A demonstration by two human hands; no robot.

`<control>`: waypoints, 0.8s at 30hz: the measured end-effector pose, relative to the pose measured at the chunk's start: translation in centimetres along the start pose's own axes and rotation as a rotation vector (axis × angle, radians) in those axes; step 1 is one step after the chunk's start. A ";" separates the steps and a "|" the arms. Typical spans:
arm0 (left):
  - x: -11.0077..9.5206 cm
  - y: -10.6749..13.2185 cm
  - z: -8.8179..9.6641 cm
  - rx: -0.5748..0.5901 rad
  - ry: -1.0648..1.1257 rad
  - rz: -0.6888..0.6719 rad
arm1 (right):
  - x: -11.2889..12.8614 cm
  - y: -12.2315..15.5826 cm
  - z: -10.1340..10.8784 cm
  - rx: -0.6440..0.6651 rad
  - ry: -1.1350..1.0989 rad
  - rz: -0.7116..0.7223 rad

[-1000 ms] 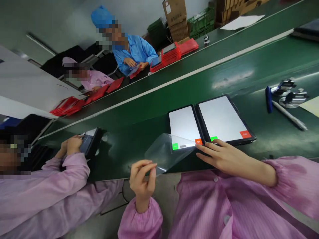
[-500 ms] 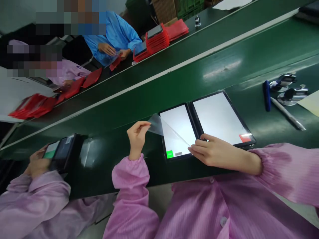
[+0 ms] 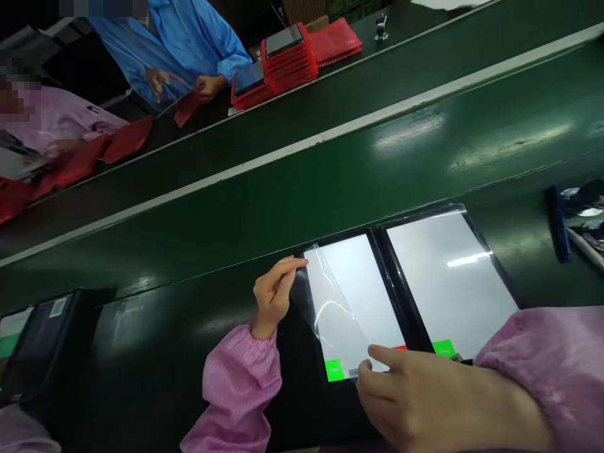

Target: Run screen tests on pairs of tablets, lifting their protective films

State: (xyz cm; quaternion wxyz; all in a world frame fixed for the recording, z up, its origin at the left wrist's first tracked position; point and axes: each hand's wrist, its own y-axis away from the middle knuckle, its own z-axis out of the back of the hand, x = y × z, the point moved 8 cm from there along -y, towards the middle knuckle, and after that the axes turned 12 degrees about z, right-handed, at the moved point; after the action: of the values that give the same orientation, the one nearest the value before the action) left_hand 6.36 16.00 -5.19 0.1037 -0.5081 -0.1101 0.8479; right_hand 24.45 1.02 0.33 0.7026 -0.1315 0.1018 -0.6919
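Note:
A tablet point(image 3: 372, 283) with a lit white screen lies on the dark green bench, a green label at its lower left corner. Clear protective film point(image 3: 328, 305) slants over its left part, lifted and curled, with light glinting on it. My left hand point(image 3: 274, 292) pinches the film's upper left end at the tablet's left edge. Over the tablet's lower edge, my right hand point(image 3: 419, 390) has its fingertips closed at the film's lower end; the exact grip is partly hidden. A second lit tablet point(image 3: 443, 277) lies just to the right, partly behind my right sleeve.
A blue-handled tool point(image 3: 557, 223) and shiny metal fittings point(image 3: 585, 201) lie at right. Dark devices point(image 3: 51, 340) rest at far left. Across the bench, a person in blue point(image 3: 189, 50) handles a red sleeve beside stacked red sleeves point(image 3: 290, 63); another person in pink point(image 3: 70, 119) sits nearby.
The view has moved closer to the tablets. My left hand has brought its film end in against the tablet's left edge, so the film now lies more over the screen.

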 end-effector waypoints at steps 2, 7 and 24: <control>0.1 0.2 0.0 -0.014 0.062 -0.022 | -0.2 0.0 0.0 0.007 -0.039 -0.010; 0.4 -0.1 -3.1 0.235 0.071 -0.072 | -2.5 0.4 0.6 -0.004 -0.069 -0.040; 3.5 0.9 -3.4 -0.073 0.575 0.562 | -24.2 8.9 5.0 -0.677 -0.244 -0.862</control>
State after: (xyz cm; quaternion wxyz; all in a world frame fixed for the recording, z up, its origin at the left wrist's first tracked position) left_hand 7.66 16.40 -9.95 -0.1238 -0.7381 0.0365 0.6622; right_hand 33.94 25.49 1.24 0.2813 -0.4588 0.1732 -0.8249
